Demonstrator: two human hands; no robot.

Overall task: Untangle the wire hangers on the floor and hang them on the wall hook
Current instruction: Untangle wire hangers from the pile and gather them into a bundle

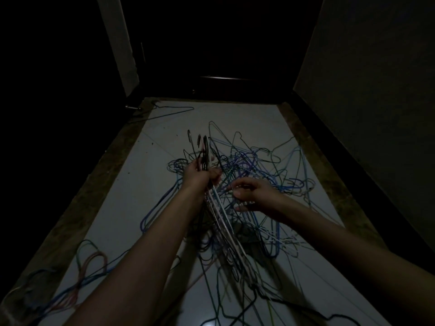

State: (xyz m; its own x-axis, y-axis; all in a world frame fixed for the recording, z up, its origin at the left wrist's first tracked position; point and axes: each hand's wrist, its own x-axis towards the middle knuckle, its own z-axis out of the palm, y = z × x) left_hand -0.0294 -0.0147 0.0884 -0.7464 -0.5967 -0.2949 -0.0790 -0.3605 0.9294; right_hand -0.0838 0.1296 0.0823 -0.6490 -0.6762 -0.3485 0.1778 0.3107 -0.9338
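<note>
Dim tiled floor [131, 184]; left hand [200, 175] grips hanger bunch [221, 215]; right hand [249, 194] pinches wire in tangled pile [263, 161].

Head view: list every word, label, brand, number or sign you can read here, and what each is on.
None: no readable text anywhere in this dim frame.
Bundle of hangers in the left hand: bare coated wire, no tags or print visible.
Tangled pile of hangers by the right hand: no labels visible.
Floor tiles, wall and dark doorway: no signs or markings legible.
</note>
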